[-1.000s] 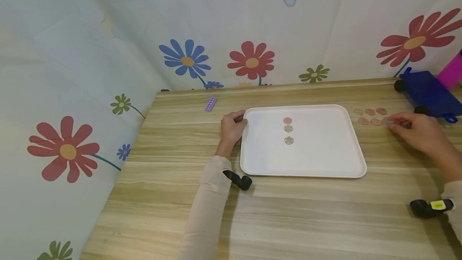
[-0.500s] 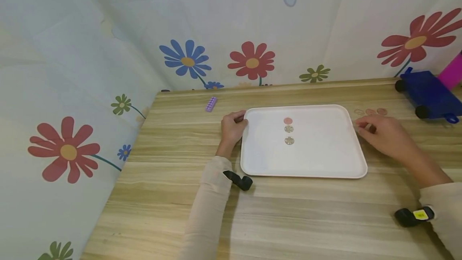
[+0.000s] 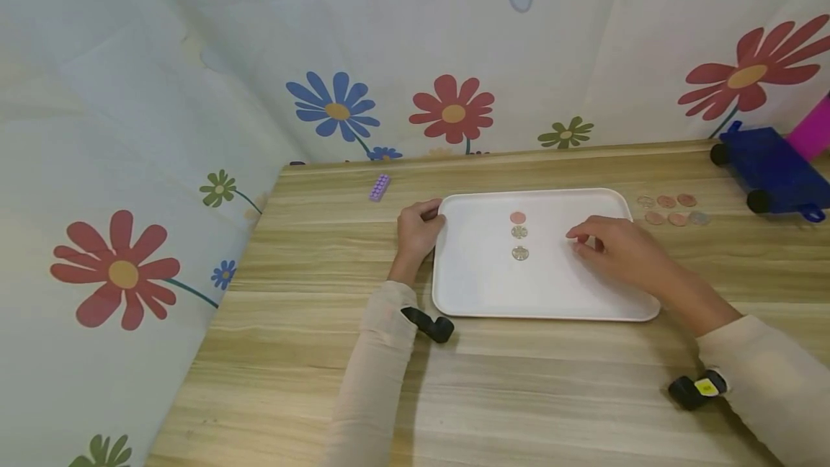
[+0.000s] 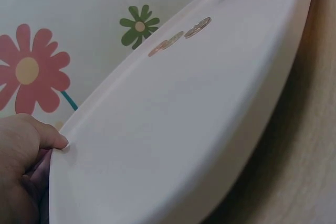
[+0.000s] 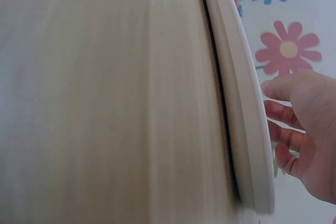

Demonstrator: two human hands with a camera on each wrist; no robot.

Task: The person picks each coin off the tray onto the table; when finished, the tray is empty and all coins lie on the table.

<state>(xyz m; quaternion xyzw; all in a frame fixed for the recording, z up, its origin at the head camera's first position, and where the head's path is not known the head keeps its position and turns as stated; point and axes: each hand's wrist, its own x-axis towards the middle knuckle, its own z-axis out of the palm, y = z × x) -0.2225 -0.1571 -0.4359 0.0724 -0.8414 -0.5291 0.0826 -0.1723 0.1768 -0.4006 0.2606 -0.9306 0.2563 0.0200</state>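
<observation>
At its upper left corner the white tray [image 3: 480, 287] is gripped by the left hand [image 3: 416, 233]; in the left wrist view a digit of that hand [image 4: 23, 156] presses on the rim. Three coins lie in a column on the tray: a copper one [image 3: 517, 217], a silver one [image 3: 519, 232] and another silver one [image 3: 520, 254]. The right hand [image 3: 616, 247] is over the tray's right half, right of the column, fingers bent and fingertips close together. In the right wrist view, that hand [image 5: 310, 129] shows no coin; whether a coin is between its fingertips is unclear.
Right of the tray lie several coins in two rows, among them a copper one [image 3: 686, 199] and a silver one [image 3: 698, 218]. Beyond are a blue wheeled toy [image 3: 772, 168] and a pink object [image 3: 812, 128]. A purple brick [image 3: 379, 187] lies behind the left hand.
The right hand has moved left from the coins beside the tray to above the tray, uncovering the lower row of coins. The left hand and the tray have stayed in place.
</observation>
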